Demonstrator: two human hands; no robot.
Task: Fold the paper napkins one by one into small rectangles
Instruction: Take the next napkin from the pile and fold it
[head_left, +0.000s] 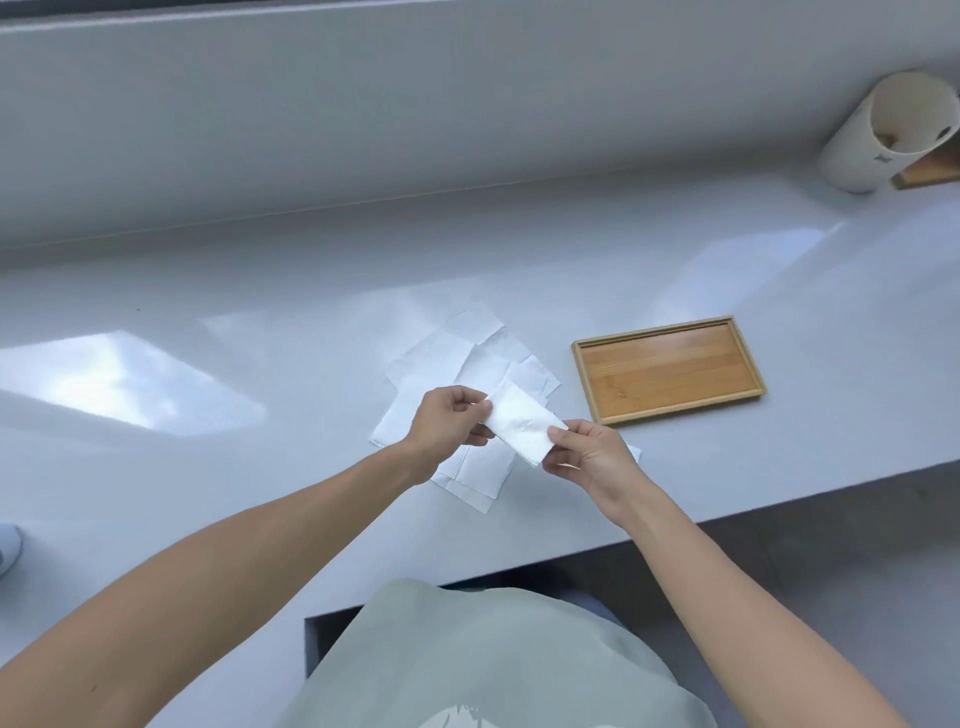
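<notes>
Folded napkin (522, 422) pinched between left hand (448, 422), right hand (589, 453) fingers

one white paper napkin (522, 422), folded to a narrow rectangle with light creasing on its face, is held above the counter, tilted with its far end up-left and its near end down-right. the remaining napkins (457, 364), white and unfolded with visible crease lines, lie flat in a loose overlapping pile on the pale counter directly beneath it, their corners fanned out at differing angles just left of the wooden tray.
</notes>
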